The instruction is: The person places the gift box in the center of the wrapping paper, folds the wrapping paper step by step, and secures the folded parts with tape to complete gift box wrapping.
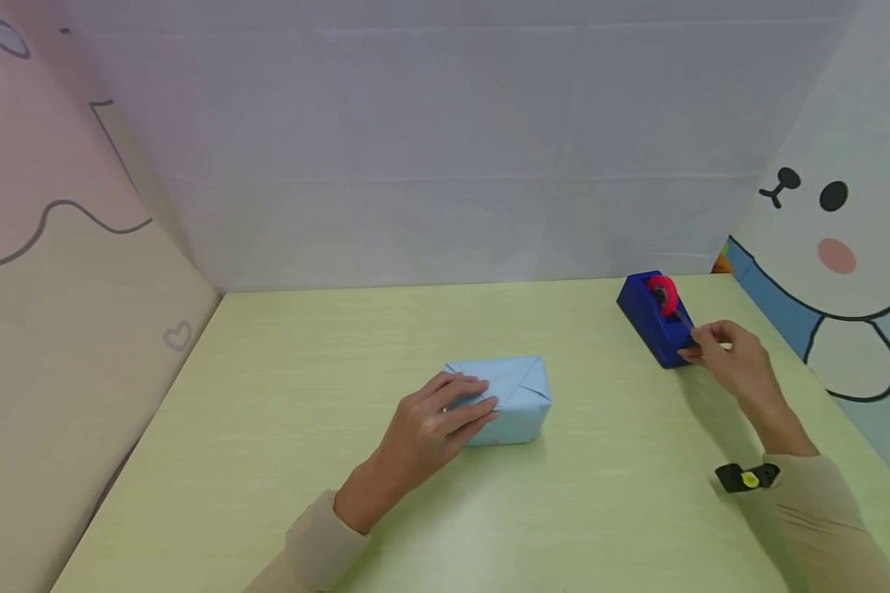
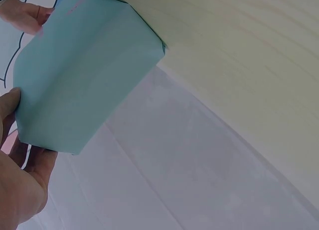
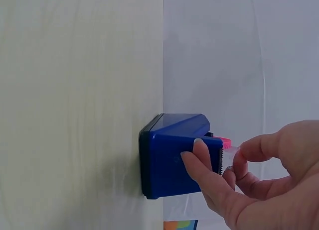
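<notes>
A small box wrapped in light blue paper (image 1: 515, 412) sits on the table, folded flaps showing on its top. My left hand (image 1: 430, 424) holds its left end, fingers lying over the top; the left wrist view shows fingers (image 2: 42, 163) bent about that end. Farther right and back stands a blue tape dispenser (image 1: 648, 325) with a pink-cored roll (image 1: 663, 295). At its toothed cutting edge, my right hand (image 1: 734, 362) pinches the clear tape (image 3: 231, 150) between thumb and finger. Other fingertips (image 3: 199, 150) of this hand touch the dispenser's blue front.
The pale yellow-green table (image 1: 304, 354) meets a grey-white cloth wall (image 1: 445, 165) at the back. A panel with a cartoon face (image 1: 845, 239) rises on the right, and a pink and cream panel (image 1: 67, 346) on the left. A black band (image 1: 745, 478) is at my right wrist.
</notes>
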Demonstrator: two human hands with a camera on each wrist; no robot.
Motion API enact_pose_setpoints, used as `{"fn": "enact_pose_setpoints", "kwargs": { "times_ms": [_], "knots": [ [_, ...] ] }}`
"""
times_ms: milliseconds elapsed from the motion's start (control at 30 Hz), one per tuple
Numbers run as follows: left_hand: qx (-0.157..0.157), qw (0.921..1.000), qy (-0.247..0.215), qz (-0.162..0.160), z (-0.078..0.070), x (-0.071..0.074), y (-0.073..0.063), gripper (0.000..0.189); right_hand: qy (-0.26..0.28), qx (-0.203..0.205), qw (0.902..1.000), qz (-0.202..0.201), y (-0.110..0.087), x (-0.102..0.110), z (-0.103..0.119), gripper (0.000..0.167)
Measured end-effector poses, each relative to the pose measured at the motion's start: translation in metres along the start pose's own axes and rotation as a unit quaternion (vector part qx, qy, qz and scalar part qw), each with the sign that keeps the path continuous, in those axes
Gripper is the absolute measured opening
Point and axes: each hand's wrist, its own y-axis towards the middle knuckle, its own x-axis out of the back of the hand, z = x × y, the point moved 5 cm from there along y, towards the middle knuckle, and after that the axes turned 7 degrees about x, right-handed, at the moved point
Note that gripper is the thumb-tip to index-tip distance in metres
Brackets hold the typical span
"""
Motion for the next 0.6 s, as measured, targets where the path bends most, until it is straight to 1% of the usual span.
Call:
{"fn": "enact_pose_setpoints", "kwargs": {
  "times_ms": [67,300,433,600],
  "knots": [
    [-0.002,1.0,-0.001,0.0,0.0003,0.0003,0.0,0.023,0.012,-0.01,0.9999,0.006,-0.0005,-0.0005,-0.0016,0.051],
    [-0.004,1.0,0.001,-0.003,0.0009,0.0006,-0.0004,0.025,0.007,-0.026,0.9996,0.007,-0.0022,-0.0002,-0.0047,0.054],
    [-0.005,1.0,0.001,-0.004,0.0003,0.0015,-0.0003,0.027,0.032,-0.027,0.999,0.013,-0.0038,-0.0007,-0.0068,0.053],
    [-0.004,1.0,0.0,-0.002,-0.0001,0.0014,-0.0007,0.027,0.076,-0.01,0.9967,0.026,-0.0061,-0.001,-0.0098,0.047]
  ]
}}
